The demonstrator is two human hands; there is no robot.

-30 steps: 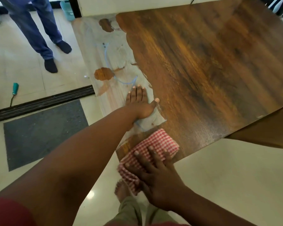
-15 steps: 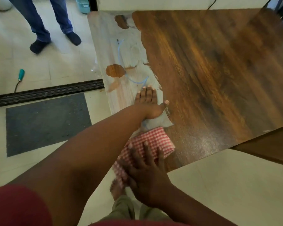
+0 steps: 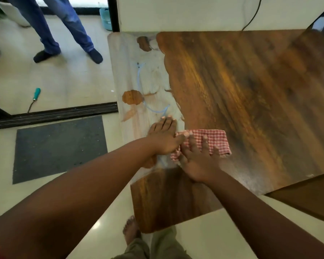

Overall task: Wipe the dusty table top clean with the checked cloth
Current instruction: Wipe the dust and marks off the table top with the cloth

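Observation:
A dark brown wooden table top (image 3: 251,101) fills the right of the view. Its left strip (image 3: 150,77) is pale with dust, with a few bare brown patches and blue marks in it. The folded red-and-white checked cloth (image 3: 211,140) lies flat on the table beside the dusty strip's near end. My right hand (image 3: 196,159) presses down on the cloth with fingers spread. My left hand (image 3: 165,137) lies flat on the dusty strip, fingers together, touching the cloth's left edge.
A person in blue trousers (image 3: 64,25) stands on the tiled floor at the far left. A grey mat (image 3: 58,146) lies left of the table, behind a dark threshold strip (image 3: 52,114). A green-handled tool (image 3: 36,94) lies on the floor. A white wall (image 3: 195,14) borders the table's far edge.
My right hand has pushed the cloth forward from the table's near corner up onto the table, leaving that corner dark brown. The left hand has stayed flat on the dusty strip.

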